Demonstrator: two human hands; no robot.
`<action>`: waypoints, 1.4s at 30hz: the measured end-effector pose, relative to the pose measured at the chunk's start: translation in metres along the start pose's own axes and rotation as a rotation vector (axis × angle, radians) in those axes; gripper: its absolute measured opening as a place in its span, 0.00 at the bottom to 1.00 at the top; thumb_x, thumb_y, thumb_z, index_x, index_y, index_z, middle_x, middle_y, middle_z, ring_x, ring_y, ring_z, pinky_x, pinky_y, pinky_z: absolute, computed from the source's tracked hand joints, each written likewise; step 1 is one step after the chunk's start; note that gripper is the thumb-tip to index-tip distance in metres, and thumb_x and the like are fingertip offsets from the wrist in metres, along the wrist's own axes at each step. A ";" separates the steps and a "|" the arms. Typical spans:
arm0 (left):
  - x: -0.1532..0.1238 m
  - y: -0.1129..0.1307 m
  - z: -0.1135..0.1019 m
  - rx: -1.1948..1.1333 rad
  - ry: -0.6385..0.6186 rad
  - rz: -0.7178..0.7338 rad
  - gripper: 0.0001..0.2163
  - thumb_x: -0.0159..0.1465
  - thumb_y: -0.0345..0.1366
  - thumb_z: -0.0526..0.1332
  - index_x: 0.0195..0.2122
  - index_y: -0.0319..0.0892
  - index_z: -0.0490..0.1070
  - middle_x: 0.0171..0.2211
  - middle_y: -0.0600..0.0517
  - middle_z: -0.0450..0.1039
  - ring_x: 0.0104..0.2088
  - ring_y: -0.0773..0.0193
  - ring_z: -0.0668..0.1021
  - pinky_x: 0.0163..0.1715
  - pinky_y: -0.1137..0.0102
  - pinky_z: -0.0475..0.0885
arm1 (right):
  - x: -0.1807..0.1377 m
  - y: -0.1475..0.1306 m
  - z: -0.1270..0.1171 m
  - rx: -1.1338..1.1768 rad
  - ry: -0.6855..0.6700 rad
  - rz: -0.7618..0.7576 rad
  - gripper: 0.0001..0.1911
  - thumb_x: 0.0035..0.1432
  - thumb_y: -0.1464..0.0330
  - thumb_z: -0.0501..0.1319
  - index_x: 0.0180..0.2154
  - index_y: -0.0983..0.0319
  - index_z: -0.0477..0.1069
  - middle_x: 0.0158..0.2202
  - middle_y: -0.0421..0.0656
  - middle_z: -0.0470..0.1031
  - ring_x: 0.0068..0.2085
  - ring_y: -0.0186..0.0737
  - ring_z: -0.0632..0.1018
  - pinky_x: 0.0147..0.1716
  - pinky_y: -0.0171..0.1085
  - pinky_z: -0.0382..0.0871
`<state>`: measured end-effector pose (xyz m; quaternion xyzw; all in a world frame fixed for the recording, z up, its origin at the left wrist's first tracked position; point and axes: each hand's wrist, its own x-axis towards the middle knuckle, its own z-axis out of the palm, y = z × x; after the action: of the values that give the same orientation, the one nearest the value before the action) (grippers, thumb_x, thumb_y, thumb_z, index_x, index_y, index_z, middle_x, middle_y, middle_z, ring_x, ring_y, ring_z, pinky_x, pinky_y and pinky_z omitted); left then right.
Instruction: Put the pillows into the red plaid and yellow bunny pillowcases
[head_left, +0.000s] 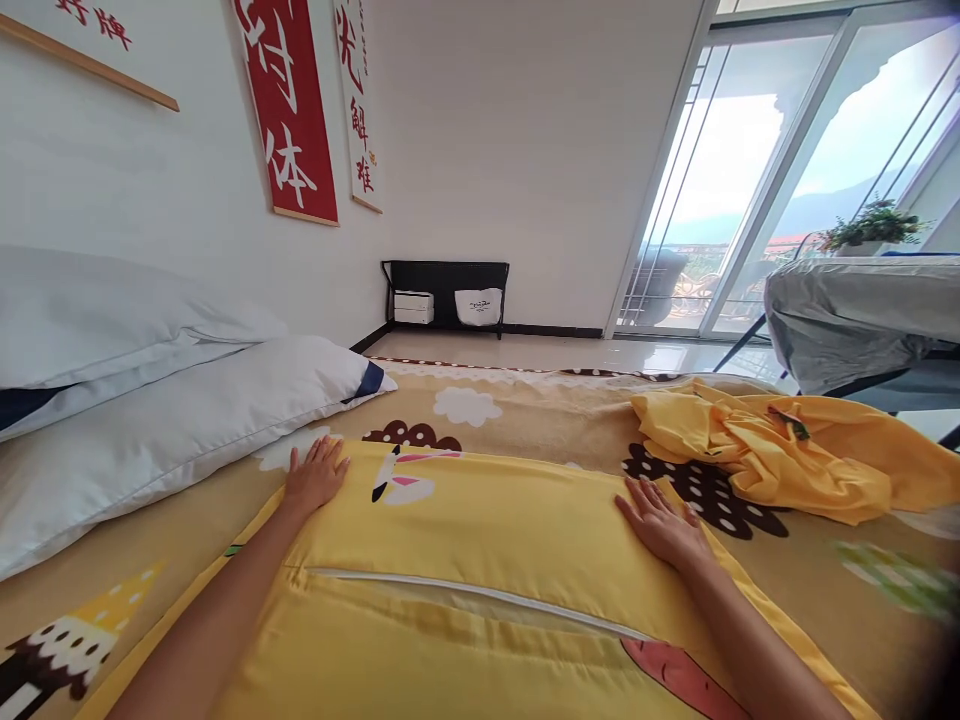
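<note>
A pillow in a yellow cartoon-print case (pixel 480 540) lies across the bed in front of me, with a white zip line running across it. My left hand (pixel 315 475) lies flat, fingers spread, on the pillow's far left corner. On the far right corner rests my right hand (pixel 660 525), also flat and open. Neither hand holds anything.
Two white pillows (pixel 150 400) are stacked at the left by the wall. A crumpled yellow cloth (pixel 780 445) lies on the patterned bed cover (pixel 540 405) at the right. Beyond are a covered table (pixel 855 315), a black rack (pixel 446 295) and glass balcony doors (pixel 750 170).
</note>
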<state>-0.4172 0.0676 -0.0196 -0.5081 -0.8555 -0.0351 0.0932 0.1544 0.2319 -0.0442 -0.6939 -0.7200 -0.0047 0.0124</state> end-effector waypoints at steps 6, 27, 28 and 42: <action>-0.037 0.142 -0.016 -0.179 -0.001 0.535 0.26 0.68 0.37 0.42 0.67 0.37 0.52 0.68 0.46 0.48 0.67 0.60 0.54 0.66 0.57 0.48 | -0.048 -0.151 -0.025 0.170 0.101 -0.412 0.30 0.64 0.68 0.38 0.65 0.66 0.54 0.66 0.51 0.54 0.67 0.44 0.55 0.64 0.49 0.45; 0.000 0.022 0.006 -0.183 -0.090 -0.023 0.28 0.68 0.51 0.41 0.67 0.45 0.51 0.69 0.45 0.46 0.68 0.52 0.50 0.63 0.45 0.46 | -0.002 -0.019 0.009 0.083 -0.045 -0.124 0.34 0.64 0.51 0.37 0.68 0.55 0.44 0.70 0.38 0.40 0.69 0.37 0.42 0.66 0.47 0.39; 0.001 0.013 0.005 -0.175 -0.072 -0.072 0.28 0.68 0.50 0.42 0.66 0.45 0.52 0.69 0.45 0.47 0.68 0.52 0.52 0.63 0.45 0.47 | 0.002 -0.002 0.013 0.084 -0.032 -0.090 0.35 0.63 0.51 0.36 0.68 0.56 0.43 0.70 0.38 0.39 0.69 0.37 0.42 0.66 0.47 0.39; -0.162 -0.073 -0.029 -0.182 -0.168 0.389 0.25 0.69 0.52 0.42 0.67 0.57 0.50 0.68 0.59 0.48 0.67 0.61 0.54 0.65 0.60 0.51 | -0.128 0.112 0.046 0.261 -0.006 -0.381 0.35 0.56 0.45 0.41 0.65 0.40 0.49 0.66 0.30 0.53 0.67 0.42 0.51 0.66 0.50 0.48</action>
<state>-0.4024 -0.1118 -0.0203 -0.6710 -0.7394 -0.0509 -0.0195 0.2707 0.1089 -0.0947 -0.5379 -0.8326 0.0881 0.0986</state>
